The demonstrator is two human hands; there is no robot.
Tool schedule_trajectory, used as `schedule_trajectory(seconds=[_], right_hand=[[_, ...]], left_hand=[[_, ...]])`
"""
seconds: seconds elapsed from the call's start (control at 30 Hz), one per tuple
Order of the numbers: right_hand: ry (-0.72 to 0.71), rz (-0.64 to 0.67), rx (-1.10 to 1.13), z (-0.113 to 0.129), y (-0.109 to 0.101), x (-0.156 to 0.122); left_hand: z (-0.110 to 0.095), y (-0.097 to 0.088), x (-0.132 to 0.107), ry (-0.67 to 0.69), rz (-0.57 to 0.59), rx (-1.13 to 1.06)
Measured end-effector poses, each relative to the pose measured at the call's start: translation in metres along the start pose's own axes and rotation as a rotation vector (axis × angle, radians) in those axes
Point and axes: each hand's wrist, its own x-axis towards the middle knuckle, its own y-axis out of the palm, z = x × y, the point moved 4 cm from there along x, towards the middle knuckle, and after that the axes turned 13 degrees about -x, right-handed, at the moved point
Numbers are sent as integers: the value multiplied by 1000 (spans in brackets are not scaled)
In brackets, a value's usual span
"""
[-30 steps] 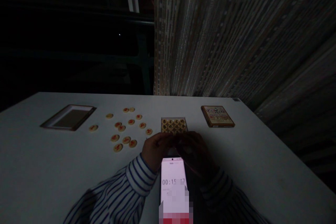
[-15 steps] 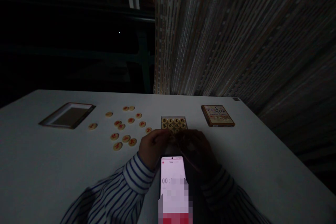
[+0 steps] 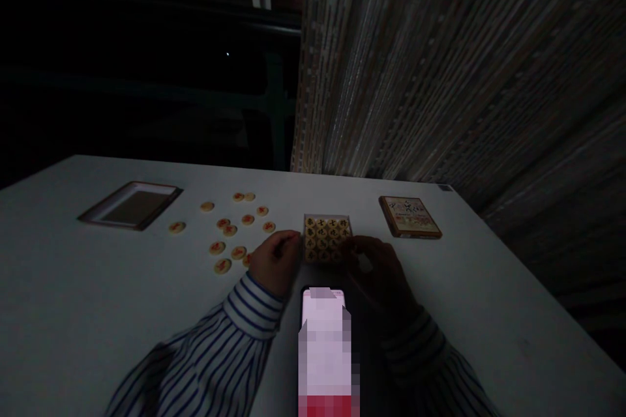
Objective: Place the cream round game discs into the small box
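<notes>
A small open box (image 3: pixel 327 216) sits on the white table, packed with rows of round Chinese chess pieces (image 3: pixel 321 243) marked in black. Just left of it is my left hand (image 3: pixel 274 263), fingers curled and pressed together; whatever they may hold is hidden. My right hand (image 3: pixel 384 273) lies in shadow at the box's right edge, thumb and fingertips drawn into a pinch. Its fingertips overlap the box's right side, and it is too dark to see what is between them. Red-marked Chinese chess pieces (image 3: pixel 238 252) lie scattered left of my left hand, one partly covered by it.
A lit phone (image 3: pixel 324 339), partly blurred out, lies in front of the box. An open shallow tray-like lid (image 3: pixel 88 217) is at the far left. A flat printed box (image 3: pixel 411 216) lies at the right. A curtain (image 3: pixel 372 78) hangs behind the white table (image 3: pixel 489 313).
My hands have moved apart from over the box to its left and right sides, uncovering its lower rows. The view has shifted slightly.
</notes>
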Motion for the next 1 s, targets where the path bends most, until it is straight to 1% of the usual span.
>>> schedule_trajectory(seconds=[0.23,0.5,0.63,0.8,1.0], right_hand=[[-43,-20,39,-3,14,2],[-1,-14,-75,-12,27,-6],[-19,12,-110,-16,34,-9],[1,1,-94,-16,34,-10],[17,55,-96,-15,34,-10]], left_hand=[[0,1,-1,47,26,64],[-1,1,-1,64,54,117],[-1,2,-1,87,61,127],[1,2,-1,85,45,101],[-2,2,-2,85,62,118]])
